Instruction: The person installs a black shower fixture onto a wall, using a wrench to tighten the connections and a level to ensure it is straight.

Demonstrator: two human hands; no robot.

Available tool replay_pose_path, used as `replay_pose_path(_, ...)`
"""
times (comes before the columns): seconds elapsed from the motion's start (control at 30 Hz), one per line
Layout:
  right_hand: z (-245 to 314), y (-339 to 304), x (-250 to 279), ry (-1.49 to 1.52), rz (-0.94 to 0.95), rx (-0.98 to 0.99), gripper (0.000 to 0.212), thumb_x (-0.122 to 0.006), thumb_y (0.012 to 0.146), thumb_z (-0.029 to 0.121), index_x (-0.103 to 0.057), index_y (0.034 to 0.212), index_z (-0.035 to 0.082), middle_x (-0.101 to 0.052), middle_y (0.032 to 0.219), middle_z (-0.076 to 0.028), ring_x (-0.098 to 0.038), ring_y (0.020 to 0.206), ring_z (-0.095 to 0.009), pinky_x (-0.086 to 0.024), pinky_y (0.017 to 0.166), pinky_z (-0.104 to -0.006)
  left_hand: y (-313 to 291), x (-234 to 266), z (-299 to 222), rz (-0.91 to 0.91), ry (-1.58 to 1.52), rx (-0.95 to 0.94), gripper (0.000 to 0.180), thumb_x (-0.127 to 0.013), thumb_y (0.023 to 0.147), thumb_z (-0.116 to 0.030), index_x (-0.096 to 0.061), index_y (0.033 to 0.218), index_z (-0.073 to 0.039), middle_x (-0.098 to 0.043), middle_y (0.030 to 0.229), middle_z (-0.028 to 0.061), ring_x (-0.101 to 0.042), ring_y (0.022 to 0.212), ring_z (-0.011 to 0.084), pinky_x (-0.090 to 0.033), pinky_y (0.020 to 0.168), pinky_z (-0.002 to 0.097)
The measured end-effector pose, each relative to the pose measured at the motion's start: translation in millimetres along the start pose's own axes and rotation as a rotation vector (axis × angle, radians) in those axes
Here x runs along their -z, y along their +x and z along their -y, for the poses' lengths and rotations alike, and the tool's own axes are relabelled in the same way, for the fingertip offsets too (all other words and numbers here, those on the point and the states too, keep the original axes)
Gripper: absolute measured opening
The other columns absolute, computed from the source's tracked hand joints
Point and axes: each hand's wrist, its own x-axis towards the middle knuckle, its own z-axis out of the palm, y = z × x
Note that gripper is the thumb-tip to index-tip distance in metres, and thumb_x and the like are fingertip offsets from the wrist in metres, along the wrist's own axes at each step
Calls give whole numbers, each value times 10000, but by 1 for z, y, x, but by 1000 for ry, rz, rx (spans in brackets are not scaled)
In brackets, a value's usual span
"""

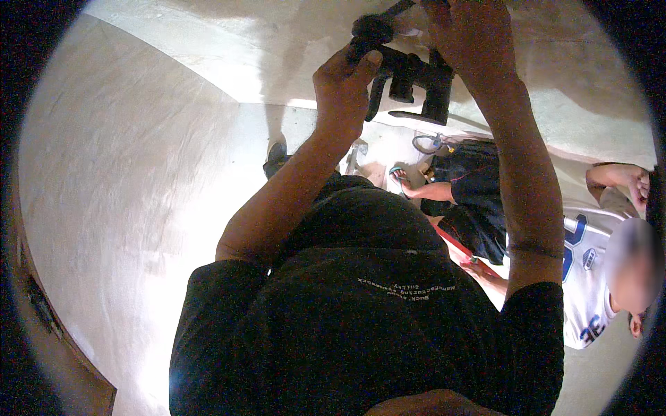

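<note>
A dark handheld tool (416, 73), with a rounded knob at one end and angular bars like a handle frame, is held up at the top of the view. Deep shadow hides its exact kind. My left hand (341, 87) is closed around its left side, thumb lying along the top. At the upper edge my right hand (472, 38) is closed at the tool's right side, its fingers bent and partly cut off by the picture's edge. Behind the tool stretches a pale, smooth surface (305, 41) with shadows on it.
To the right is another person in a white jersey (583, 277), with one arm raised. Dark shorts (475, 197) and a sandalled foot (399, 177) show below my right forearm. A cable loop (424, 143) lies near them. A broad pale wall (125, 187) curves along the left.
</note>
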Motion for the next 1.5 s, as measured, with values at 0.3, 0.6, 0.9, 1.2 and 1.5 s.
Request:
replay_pose_path(0.3, 3, 3, 3, 21, -9, 8, 118, -676, 785, 77, -623, 858, 1, -630, 807, -193, -624, 794, -410, -478, 711, -479, 0, -3, 6, -9, -143, 3, 306, -634, 948, -265, -675, 1049, 21, -701, 922, 77, -641, 853, 150, -511, 801, 302)
replay_pose_path(0.6, 6, 3, 7, 7, 54, -27, 116, -680, 777, 70, -610, 843, 6, -615, 781, -193, -614, 770, -413, -465, 688, -484, -1, 0, -1, -5, -130, 52, 302, -643, 922, -138, -630, 1133, 78, -698, 979, 105, -637, 872, 150, -507, 825, 284)
replay_pose_path(0.9, 6, 4, 6, -20, 20, 4, 120, -674, 788, 73, -622, 864, -4, -628, 796, -199, -621, 786, -409, -477, 730, -483, -3, -2, -3, -9, -168, 80, 304, -644, 920, -129, -624, 1139, 81, -693, 975, 111, -633, 884, 148, -510, 827, 278)
replay_pose_path(1.2, 6, 5, 4, -42, 52, -18, 125, -661, 805, 92, -641, 894, 5, -644, 817, -196, -634, 805, -403, -487, 744, -482, -3, -2, -3, -28, -146, 58, 299, -660, 912, -133, -633, 1121, 79, -686, 954, 99, -607, 854, 132, -497, 786, 275)
replay_pose_path(1.5, 8, 5, 3, -61, 61, -28, 105, -657, 797, 78, -633, 877, 14, -643, 791, -200, -633, 780, -409, -480, 717, -495, -2, 1, -3, -8, -177, 58, 285, -656, 910, -95, -631, 1132, 83, -692, 966, 106, -623, 860, 138, -509, 795, 266)
